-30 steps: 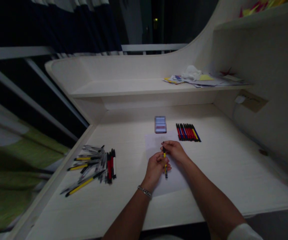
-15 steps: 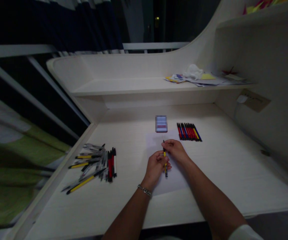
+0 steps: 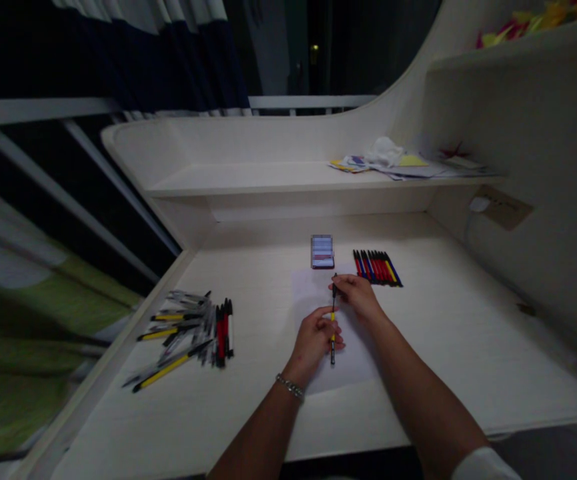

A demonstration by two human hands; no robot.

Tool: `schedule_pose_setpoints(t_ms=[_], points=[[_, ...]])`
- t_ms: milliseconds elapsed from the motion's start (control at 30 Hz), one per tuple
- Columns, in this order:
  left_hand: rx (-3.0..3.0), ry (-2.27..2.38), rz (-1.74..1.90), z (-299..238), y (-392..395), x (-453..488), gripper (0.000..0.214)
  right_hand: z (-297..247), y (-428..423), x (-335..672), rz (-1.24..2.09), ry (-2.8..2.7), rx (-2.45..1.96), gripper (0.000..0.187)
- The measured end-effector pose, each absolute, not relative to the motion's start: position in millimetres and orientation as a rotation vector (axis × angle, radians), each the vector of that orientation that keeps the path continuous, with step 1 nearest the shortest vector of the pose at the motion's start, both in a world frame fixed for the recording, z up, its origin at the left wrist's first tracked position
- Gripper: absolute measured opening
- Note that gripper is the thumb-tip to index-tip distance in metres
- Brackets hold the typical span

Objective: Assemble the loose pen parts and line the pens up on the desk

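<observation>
Loose pens (image 3: 188, 330) lie left on the counter (image 3: 468, 347). Over the paper (image 3: 305, 283), the left hand (image 3: 315, 338) is closed round a yellow pen (image 3: 333, 350); the right hand (image 3: 361, 295) pinches its far end. They seem to be working its two parts, which calls for force straight along the axis, running away from the person. Which end is the tip is unclear.

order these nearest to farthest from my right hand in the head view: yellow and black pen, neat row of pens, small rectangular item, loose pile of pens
1. The yellow and black pen: held in the right hand.
2. The neat row of pens, ahead right, and the small rectangular item, ahead left: too close to call.
3. The loose pile of pens: far left.
</observation>
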State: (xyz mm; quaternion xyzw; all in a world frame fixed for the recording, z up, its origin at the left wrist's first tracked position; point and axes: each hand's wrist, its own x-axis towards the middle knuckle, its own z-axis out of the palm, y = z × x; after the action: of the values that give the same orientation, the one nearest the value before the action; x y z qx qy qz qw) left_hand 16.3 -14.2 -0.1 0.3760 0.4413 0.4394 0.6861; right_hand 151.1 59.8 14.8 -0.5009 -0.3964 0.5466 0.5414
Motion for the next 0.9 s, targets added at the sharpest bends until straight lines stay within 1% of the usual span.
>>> schedule_pose_setpoints(t_ms=[200,333,400,533,633,700,833,900], points=[[0.828,1.008,0.966,12.4,-15.9,13.0,0.042,25.9,81.8,160.5,1.242,-0.877,-1.208,0.038],[0.8,1.031,1.012,17.1,-16.5,2.3,0.04,12.3,90.2,151.5,1.171,-1.092,-1.349,0.029],[0.776,1.058,1.049,16.1,-17.5,-4.9,0.041,4.2,89.6,139.7,1.042,-1.28,-1.474,0.021],[0.705,1.088,1.117,9.0,-19.2,-15.5,0.041,-1.6,84.1,114.1,0.67,-1.66,-1.731,0.007],[0.678,1.078,1.137,3.8,-19.0,-16.7,0.04,0.1,80.7,102.3,0.511,-1.859,-1.855,0.011],[0.68,1.068,1.136,2.1,-18.5,-15.5,0.04,1.3,79.5,99.8,0.487,-1.92,-1.875,0.016],[0.694,1.054,1.131,1.9,-17.8,-13.0,0.041,2.3,78.0,107.0,0.567,-1.826,-1.793,0.026],[0.705,1.048,1.127,2.0,-17.7,-12.1,0.04,2.6,74.9,113.9,0.71,-1.727,-1.653,0.035]])
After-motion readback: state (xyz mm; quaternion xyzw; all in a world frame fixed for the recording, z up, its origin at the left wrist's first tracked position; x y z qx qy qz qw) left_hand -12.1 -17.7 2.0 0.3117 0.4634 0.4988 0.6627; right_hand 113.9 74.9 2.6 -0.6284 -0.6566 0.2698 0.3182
